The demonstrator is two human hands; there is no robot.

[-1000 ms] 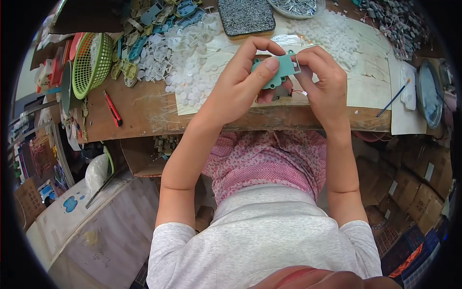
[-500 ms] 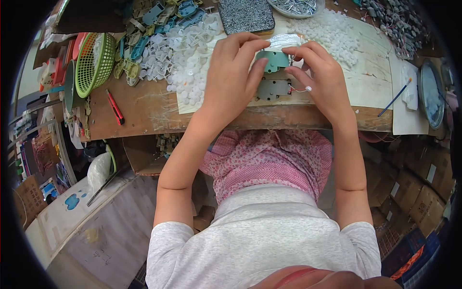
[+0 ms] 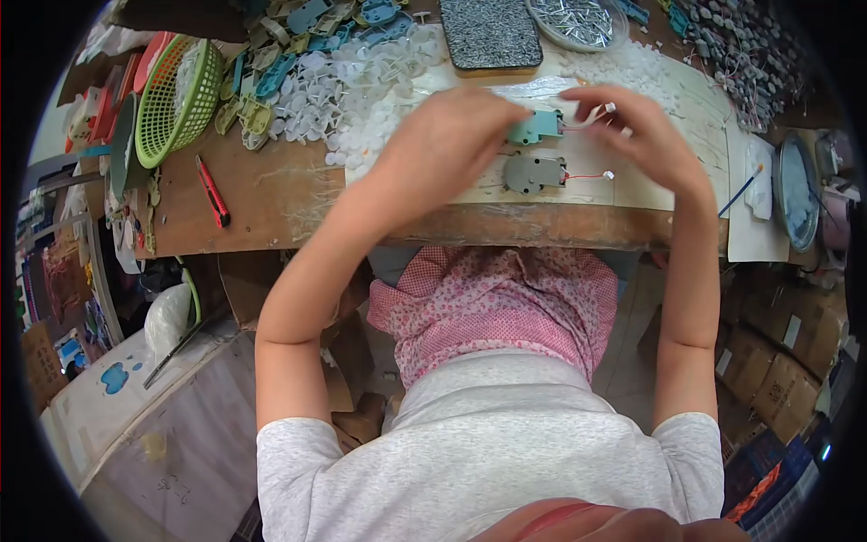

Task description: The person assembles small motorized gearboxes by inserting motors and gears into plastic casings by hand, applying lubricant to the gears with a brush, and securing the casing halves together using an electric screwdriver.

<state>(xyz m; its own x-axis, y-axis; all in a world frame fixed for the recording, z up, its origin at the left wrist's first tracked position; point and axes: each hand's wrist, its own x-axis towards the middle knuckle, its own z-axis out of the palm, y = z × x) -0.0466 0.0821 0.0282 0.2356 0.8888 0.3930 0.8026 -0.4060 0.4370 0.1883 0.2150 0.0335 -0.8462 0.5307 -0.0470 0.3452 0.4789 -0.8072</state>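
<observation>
A teal plastic casing (image 3: 536,127) rests on the pale work sheet, with a red-and-white wire leading to a small white connector (image 3: 610,107). The blurred fingertips of my left hand (image 3: 452,140) are at the casing's upper left edge; whether they grip it is hidden. To its right, my right hand (image 3: 646,135) has thumb and index finger apart, close to the wire and connector. Nearer to me lies a grey casing (image 3: 533,174) with its own red wire and white plug (image 3: 608,175).
White plastic pieces (image 3: 316,99) and coloured casing parts (image 3: 289,36) are heaped left. At the back stand a tray of small metal parts (image 3: 492,36) and a bowl of screws (image 3: 578,20). A red cutter (image 3: 212,191) and green basket (image 3: 149,126) are left, a blue pen (image 3: 741,191) right.
Both hands were close around the teal casing; my right hand has moved away to the right and opened. The casing's wire now stretches out rightward. The view has shifted slightly.
</observation>
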